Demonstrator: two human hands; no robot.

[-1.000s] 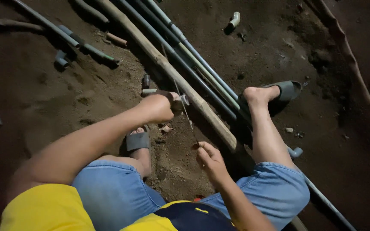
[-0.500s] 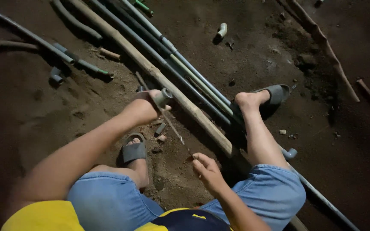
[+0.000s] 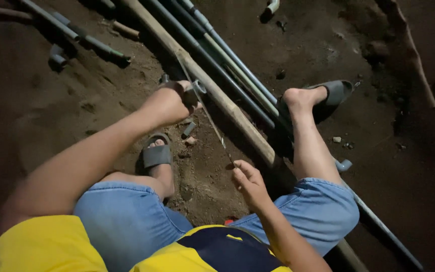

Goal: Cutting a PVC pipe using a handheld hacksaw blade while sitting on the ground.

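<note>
**Blade strung between two hands, pipe piece at the far end**

The left hand (image 3: pixel 169 103) is closed around a short grey pipe piece (image 3: pixel 196 90), held just above the dirt (image 3: pixel 51 121) beside the long pole (image 3: pixel 217 95). The right hand (image 3: pixel 247 182) sits nearer the body, fingers pinched shut on the near end of a thin blade (image 3: pixel 212 123) (a hacksaw blade, by the look of it). The blade's long axis runs from that pinch up and away to the left, ending at the pipe piece, so it lies roughly parallel to the pole and the bundle of pipes (image 3: pixel 237 70) behind it. The pipe piece is up and left of the right hand, and the left hand already has it.
</note>
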